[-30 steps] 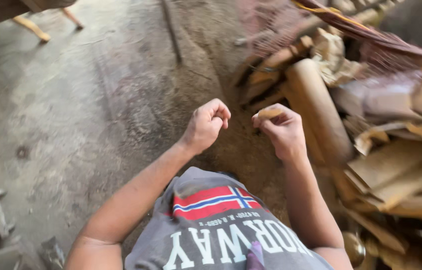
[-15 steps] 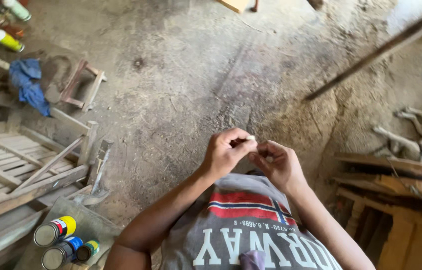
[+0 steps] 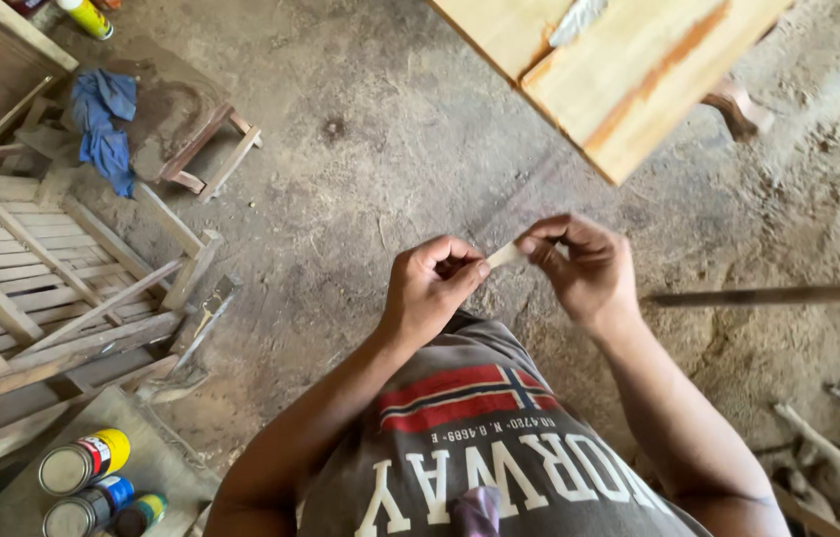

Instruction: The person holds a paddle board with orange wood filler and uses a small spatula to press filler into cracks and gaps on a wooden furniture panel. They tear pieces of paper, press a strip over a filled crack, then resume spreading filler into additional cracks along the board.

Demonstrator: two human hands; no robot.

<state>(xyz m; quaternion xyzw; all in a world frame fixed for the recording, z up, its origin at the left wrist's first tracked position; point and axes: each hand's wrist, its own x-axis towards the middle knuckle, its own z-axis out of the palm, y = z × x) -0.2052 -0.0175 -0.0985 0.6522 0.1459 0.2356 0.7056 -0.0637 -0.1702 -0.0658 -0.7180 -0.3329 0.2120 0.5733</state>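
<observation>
Pale, thin strip, material unclear, is held between both hands at chest height above the dusty concrete floor. Left hand is curled nearly closed, thumb and forefinger pinching one end; right hand pinches the other end, remaining fingers loosely bent. Risk: so slight a piece could tear or slip from either pinch and vanish into the sawdust below.
</observation>
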